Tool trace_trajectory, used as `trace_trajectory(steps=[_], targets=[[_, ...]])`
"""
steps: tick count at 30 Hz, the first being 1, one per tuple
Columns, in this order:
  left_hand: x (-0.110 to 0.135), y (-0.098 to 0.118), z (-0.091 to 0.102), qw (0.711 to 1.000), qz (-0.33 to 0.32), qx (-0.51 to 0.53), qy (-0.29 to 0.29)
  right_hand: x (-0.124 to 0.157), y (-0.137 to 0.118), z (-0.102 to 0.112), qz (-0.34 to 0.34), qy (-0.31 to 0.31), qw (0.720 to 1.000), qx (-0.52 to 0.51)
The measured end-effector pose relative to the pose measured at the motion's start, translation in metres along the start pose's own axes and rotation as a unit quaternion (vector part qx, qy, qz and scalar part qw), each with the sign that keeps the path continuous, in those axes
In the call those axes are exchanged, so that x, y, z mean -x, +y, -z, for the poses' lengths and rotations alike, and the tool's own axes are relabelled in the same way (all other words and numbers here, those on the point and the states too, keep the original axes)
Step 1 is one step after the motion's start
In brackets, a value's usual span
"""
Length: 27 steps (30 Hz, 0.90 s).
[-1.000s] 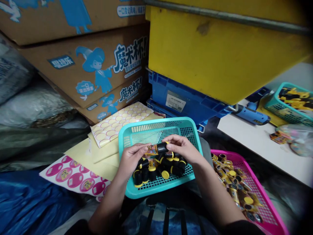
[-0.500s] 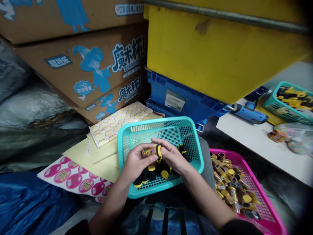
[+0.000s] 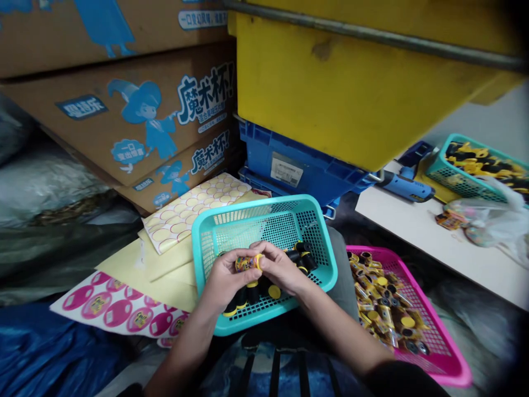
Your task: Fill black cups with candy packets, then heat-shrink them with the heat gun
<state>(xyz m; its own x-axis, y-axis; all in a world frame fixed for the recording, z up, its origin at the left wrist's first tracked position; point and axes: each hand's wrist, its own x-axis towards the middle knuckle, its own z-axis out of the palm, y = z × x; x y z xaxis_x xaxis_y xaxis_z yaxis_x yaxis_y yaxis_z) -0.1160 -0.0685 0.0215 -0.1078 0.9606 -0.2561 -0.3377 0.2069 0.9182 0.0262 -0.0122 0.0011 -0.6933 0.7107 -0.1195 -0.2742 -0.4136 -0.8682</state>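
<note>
Both my hands meet over a teal basket (image 3: 264, 209) on my lap. My left hand (image 3: 223, 278) and my right hand (image 3: 283, 270) are closed together on a small black tube with a yellow cap and an orange label (image 3: 248, 262). Under them in the basket lie several black tubes with yellow caps (image 3: 252, 292); a few more (image 3: 305, 256) rest by the right wall. A pink basket (image 3: 446, 361) at my right holds several labelled tubes (image 3: 382, 314).
Sticker sheets lie to the left: a pink one (image 3: 115, 309), a cream one (image 3: 190, 212), yellow backing paper (image 3: 152, 270). Cardboard boxes (image 3: 124, 121), a blue crate (image 3: 297, 165) and a yellow crate (image 3: 351, 82) stand behind. A white table (image 3: 446, 242) at right carries another teal basket (image 3: 475, 171).
A second ago the label stuck out flat from the tube between my hands. Now the label lies wrapped round the tube and both hands have closed in on it, lower in the basket.
</note>
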Motion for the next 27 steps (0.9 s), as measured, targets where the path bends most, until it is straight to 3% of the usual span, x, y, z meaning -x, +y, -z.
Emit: trace_trajectory(steps=[7, 10, 14, 15, 17, 20, 22, 24, 25, 27], targets=[[0.001, 0.000, 0.002, 0.999, -0.016, -0.006, -0.040, 0.010, -0.011, 0.010, 0.018, -0.045, 0.996, 0.069], [0.000, 0.002, 0.001, 0.999, -0.030, -0.001, -0.037, 0.022, -0.021, 0.005, 0.071, -0.037, 0.978, 0.190], [0.001, 0.004, -0.009, 0.995, 0.000, -0.032, -0.099, 0.045, -0.042, -0.002, 0.224, 0.007, 0.868, 0.444], [0.001, 0.003, -0.012, 0.992, 0.008, -0.030, -0.121, 0.054, -0.049, 0.002, 0.243, 0.038, 0.843, 0.479], [-0.001, 0.002, -0.015, 0.990, 0.012, -0.023, -0.139, 0.079, -0.063, 0.021, 0.253, 0.158, 0.788, 0.539], [-0.007, 0.000, -0.014, 0.995, 0.009, -0.043, -0.092, 0.135, -0.079, 0.067, 0.152, 0.384, 0.642, 0.646], [-0.011, 0.000, -0.011, 0.997, 0.007, -0.060, -0.055, 0.169, -0.082, 0.098, 0.000, 0.439, 0.566, 0.697], [-0.014, 0.003, -0.010, 0.997, -0.002, -0.068, -0.029, 0.185, -0.078, 0.117, -0.103, 0.436, 0.538, 0.715], [-0.015, 0.005, -0.009, 0.997, -0.011, -0.069, -0.016, 0.183, -0.075, 0.120, -0.110, 0.429, 0.543, 0.714], [-0.018, 0.008, -0.009, 0.997, -0.028, -0.070, 0.013, 0.161, -0.067, 0.113, -0.053, 0.403, 0.587, 0.699]])
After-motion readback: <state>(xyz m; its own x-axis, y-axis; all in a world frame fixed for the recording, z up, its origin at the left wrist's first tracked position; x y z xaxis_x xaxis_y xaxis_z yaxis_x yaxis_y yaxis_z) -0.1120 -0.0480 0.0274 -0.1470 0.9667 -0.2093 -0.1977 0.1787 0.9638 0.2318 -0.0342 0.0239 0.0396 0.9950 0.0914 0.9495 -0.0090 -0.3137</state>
